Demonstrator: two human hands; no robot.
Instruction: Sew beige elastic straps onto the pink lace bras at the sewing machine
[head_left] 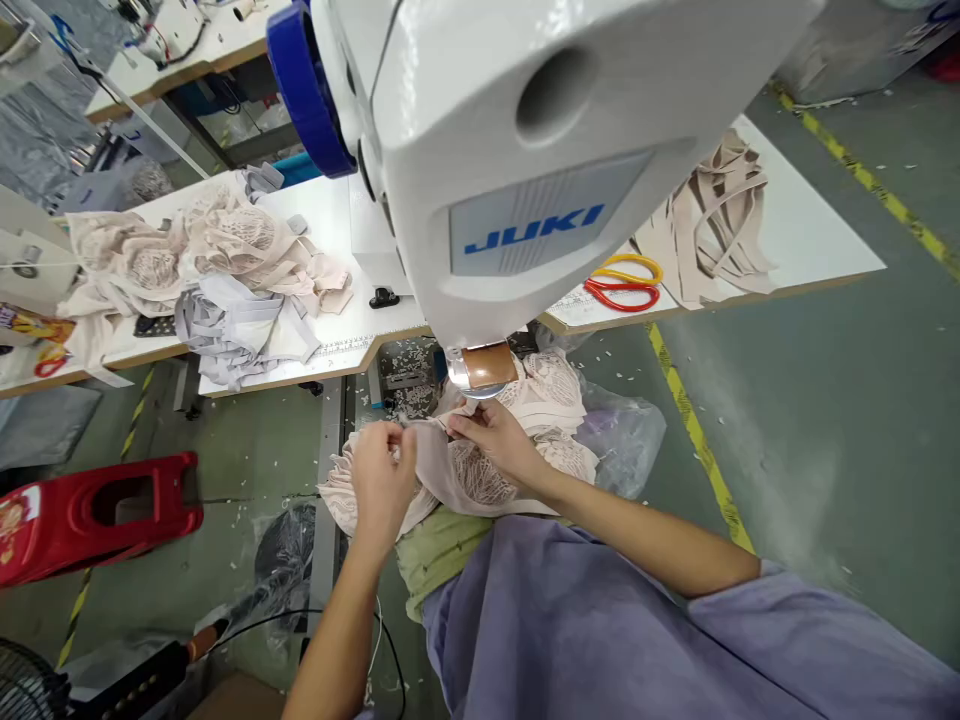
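Under the head of the white JUKI sewing machine (480,200) lies a beige lace bra (480,475), with more lace bras (555,385) bunched around it over the lap. My right hand (495,440) pinches the bra's edge close to the machine's needle area. To the left, my left hand (385,470) is closed, fingertips together, at a smooth beige band of the same bra. The needle and the exact stitching spot are hidden behind the machine head's metal and copper-coloured guard (487,368).
Beige bras (225,240) and grey pieces (240,325) are piled on the left tabletop. Red and yellow scissors (624,284) and beige strips (712,220) lie on the right tabletop. A red plastic stool (97,510) stands on the floor at left, a fan (30,685) below it.
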